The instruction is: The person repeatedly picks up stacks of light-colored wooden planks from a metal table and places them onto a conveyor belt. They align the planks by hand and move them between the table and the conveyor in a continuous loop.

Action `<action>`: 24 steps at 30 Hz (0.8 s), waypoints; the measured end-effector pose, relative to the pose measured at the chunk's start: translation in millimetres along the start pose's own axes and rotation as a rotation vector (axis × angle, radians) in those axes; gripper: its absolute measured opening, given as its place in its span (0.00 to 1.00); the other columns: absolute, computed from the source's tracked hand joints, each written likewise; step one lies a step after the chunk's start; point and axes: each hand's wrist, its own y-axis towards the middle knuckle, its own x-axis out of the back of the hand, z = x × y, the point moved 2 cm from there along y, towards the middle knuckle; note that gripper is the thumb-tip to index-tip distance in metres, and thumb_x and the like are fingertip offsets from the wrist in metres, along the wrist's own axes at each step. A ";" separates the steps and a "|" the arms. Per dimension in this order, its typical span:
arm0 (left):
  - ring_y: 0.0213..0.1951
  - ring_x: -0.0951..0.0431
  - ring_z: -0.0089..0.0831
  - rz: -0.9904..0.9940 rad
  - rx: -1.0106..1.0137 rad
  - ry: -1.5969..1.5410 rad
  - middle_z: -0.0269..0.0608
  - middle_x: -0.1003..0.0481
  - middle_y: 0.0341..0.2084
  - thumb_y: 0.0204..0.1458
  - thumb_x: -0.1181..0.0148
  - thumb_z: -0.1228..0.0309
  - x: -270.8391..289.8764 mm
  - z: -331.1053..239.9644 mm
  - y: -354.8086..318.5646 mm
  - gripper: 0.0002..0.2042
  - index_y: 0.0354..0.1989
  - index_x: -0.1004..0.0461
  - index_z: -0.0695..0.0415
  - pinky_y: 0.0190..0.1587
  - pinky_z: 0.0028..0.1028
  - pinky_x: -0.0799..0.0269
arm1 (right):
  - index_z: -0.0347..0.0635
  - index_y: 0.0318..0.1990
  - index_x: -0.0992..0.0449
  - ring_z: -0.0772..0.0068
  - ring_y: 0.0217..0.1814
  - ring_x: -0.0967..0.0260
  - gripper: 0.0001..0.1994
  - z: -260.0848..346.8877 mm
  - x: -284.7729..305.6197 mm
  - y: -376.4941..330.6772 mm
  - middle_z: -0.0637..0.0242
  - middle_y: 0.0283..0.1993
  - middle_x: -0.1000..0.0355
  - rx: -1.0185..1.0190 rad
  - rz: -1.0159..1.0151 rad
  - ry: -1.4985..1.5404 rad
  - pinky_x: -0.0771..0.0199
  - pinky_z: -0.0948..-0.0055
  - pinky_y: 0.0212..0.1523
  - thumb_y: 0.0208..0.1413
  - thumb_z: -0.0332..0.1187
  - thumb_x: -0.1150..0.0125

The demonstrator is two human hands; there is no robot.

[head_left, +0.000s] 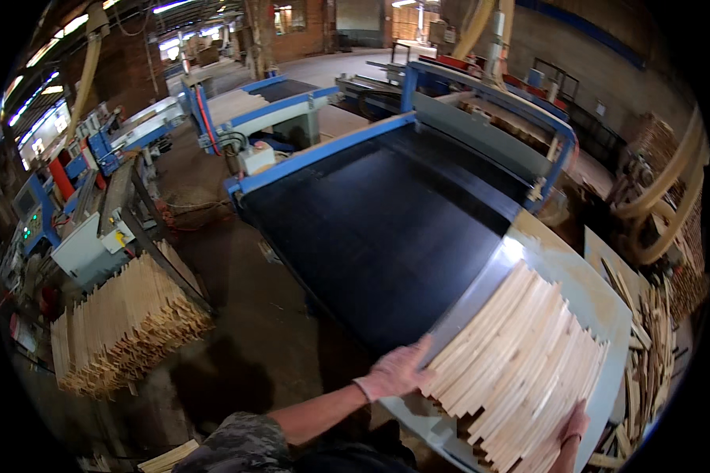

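Observation:
A slanted layer of pale wooden strips (521, 363), laid side by side with uneven ends, lies on a grey metal table at the lower right. My left hand (396, 370), in a pinkish glove, touches the layer's left edge with its fingers stretched out and thumb apart. Along the right edge, near the bottom of the view, my right hand (576, 424) rests against the strips with its visible fingers extended. Some of its fingers are hard to make out. The strips lie between my two hands.
A black conveyor belt (379, 229) in a blue frame adjoins the grey table (611, 315). To the left, a large stack of strips (126, 323) stands below a machine with a control panel (31, 209). Scrap wood (647, 355) lies at the right. A second conveyor (268, 102) is farther back.

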 end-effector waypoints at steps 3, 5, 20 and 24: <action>0.70 0.31 0.52 0.122 0.003 -0.010 0.61 0.34 0.71 0.63 0.39 0.46 -0.3 14.4 43.1 0.44 0.78 0.45 0.66 0.70 0.38 0.34 | 0.24 0.46 0.19 0.62 0.35 0.22 0.37 -16.6 -24.9 13.1 0.55 0.35 0.19 0.063 -0.001 -0.032 0.20 0.59 0.38 0.69 0.62 0.44; 0.69 0.30 0.52 0.038 0.044 0.021 0.61 0.32 0.70 0.62 0.38 0.45 28.4 38.4 51.8 0.45 0.78 0.44 0.65 0.69 0.39 0.33 | 0.25 0.47 0.20 0.60 0.38 0.20 0.34 -2.7 -89.5 -24.6 0.55 0.36 0.19 0.112 0.017 0.058 0.18 0.58 0.42 0.69 0.59 0.43; 0.73 0.36 0.54 -0.186 0.259 0.743 0.59 0.34 0.71 0.60 0.42 0.38 408.4 267.5 132.9 0.46 0.76 0.42 0.62 0.75 0.50 0.46 | 0.28 0.32 0.24 0.69 0.30 0.30 0.25 259.8 -493.6 -307.9 0.60 0.26 0.26 0.260 0.429 -0.233 0.28 0.62 0.33 0.55 0.50 0.31; 0.81 0.57 0.55 -0.193 0.404 0.862 0.59 0.53 0.81 0.64 0.54 0.34 482.5 349.7 166.2 0.48 0.81 0.51 0.62 0.81 0.51 0.69 | 0.29 0.35 0.22 0.70 0.29 0.25 0.25 289.1 -612.7 -361.3 0.63 0.26 0.23 0.271 0.429 -0.175 0.25 0.65 0.34 0.57 0.50 0.30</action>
